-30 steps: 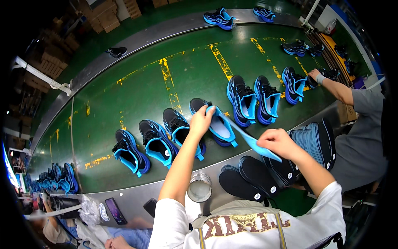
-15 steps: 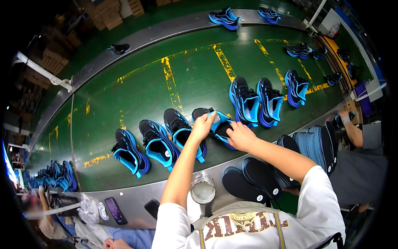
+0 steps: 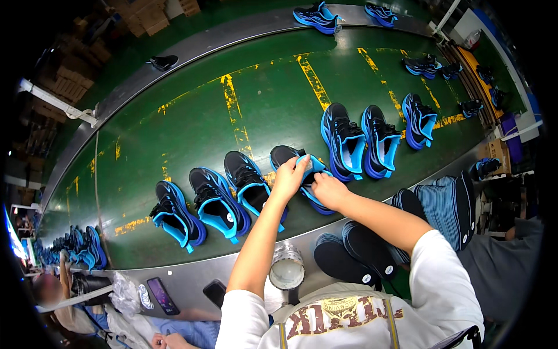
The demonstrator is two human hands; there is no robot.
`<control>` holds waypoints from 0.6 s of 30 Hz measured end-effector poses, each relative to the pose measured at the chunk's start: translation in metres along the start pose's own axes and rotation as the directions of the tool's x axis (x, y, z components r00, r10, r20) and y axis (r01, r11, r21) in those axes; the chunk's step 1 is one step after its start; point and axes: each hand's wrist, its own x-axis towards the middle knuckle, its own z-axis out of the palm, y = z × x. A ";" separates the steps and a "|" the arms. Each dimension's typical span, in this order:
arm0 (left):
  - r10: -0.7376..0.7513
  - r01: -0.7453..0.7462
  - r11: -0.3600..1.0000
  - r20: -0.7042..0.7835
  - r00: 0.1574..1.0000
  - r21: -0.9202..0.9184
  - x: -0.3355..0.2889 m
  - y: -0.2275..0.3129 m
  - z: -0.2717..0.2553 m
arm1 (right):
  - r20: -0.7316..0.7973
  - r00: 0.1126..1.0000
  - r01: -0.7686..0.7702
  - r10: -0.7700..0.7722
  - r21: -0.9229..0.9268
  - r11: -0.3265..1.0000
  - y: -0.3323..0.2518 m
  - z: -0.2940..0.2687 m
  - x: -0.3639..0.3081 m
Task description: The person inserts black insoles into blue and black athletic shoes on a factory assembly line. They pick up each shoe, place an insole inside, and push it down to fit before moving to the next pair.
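The person's left hand (image 3: 289, 179) is nearer the toe, thumb and fingers clamped on the pale-blue lining of a black-and-blue sports shoe (image 3: 313, 167); that shoe lies right under both hands, its long axis slanting from a toe up-left, away from the person, to a heel down-right, closer in; the right hand (image 3: 331, 192) sits nearer the heel, fingers curled at the opening, though I cannot tell whether that grip pinches anything.

Along the long green desk (image 3: 192, 134) with worn yellow lines and a grey metal edge, a crowded row of blue-soled shoes (image 3: 93, 250) stands far left; then three spaced black-and-blue shoes (image 3: 210, 185); a round, open, silvery pot (image 3: 286, 270) by the person; three more laced shoes (image 3: 381, 136); stacked flat, black, blue-edged insoles (image 3: 444, 200); brown cardboard boxes (image 3: 136, 14) pile up back left; a grey-clad co-worker (image 3: 500, 262) is at right.
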 end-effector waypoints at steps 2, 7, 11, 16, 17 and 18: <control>-0.007 0.007 1.000 -0.011 1.000 0.001 0.000 -0.003 0.000 | 0.021 1.000 0.000 0.001 -0.011 1.000 0.000 0.005 0.004; 0.097 -0.100 0.994 -0.076 0.992 -0.035 0.004 -0.019 0.002 | 0.351 0.935 -0.056 0.055 -0.008 0.998 -0.003 -0.006 0.023; 0.058 -0.061 0.993 -0.027 0.998 -0.099 0.005 -0.024 -0.001 | 0.445 0.893 -0.044 0.066 -0.058 0.997 -0.005 -0.002 0.030; 0.069 -0.071 0.989 -0.019 0.997 -0.127 0.006 -0.025 -0.004 | 0.678 0.734 0.160 0.042 -0.232 0.959 -0.006 -0.001 0.039; 0.036 -0.037 0.986 -0.004 0.999 -0.161 0.007 -0.027 -0.005 | 0.678 0.734 0.166 0.038 -0.233 0.958 -0.005 0.003 0.040; 0.005 -0.002 0.981 0.012 1.000 -0.195 0.008 -0.028 -0.006 | 0.652 0.757 0.246 -0.039 -0.230 0.942 -0.002 0.009 0.039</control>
